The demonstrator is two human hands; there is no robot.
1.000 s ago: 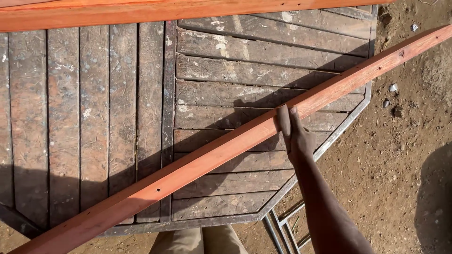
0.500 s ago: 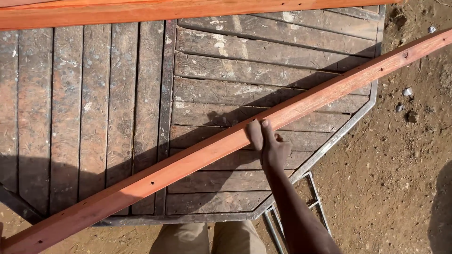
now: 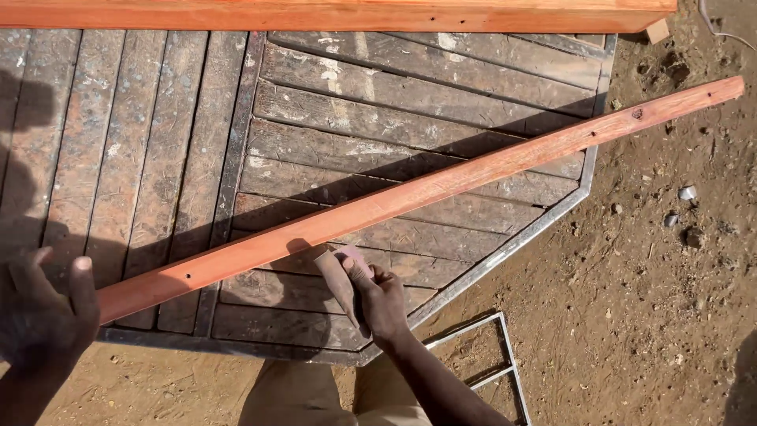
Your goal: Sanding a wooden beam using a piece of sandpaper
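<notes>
A long reddish wooden strip [image 3: 441,185] lies slantwise across a weathered slatted table [image 3: 512,244], from lower left to upper right. My left hand [image 3: 41,315] wraps around the strip's near end at the lower left, hiding the tip. My right hand [image 3: 380,304] sits just below the strip's lower edge near the middle, pinching a folded piece of brownish-pink sandpaper [image 3: 337,272] that touches or nearly touches the wood.
A second orange-red plank [image 3: 315,14] runs along the table's far edge. A small wood block [image 3: 656,30] lies on the dirt beyond it. A thin metal frame [image 3: 482,355] lies on the ground by my legs. Stones [image 3: 688,192] dot the dirt at right.
My right hand has slid leftward down along the strip. My left hand has come into view at the strip's near end, and the strip's far end now shows.
</notes>
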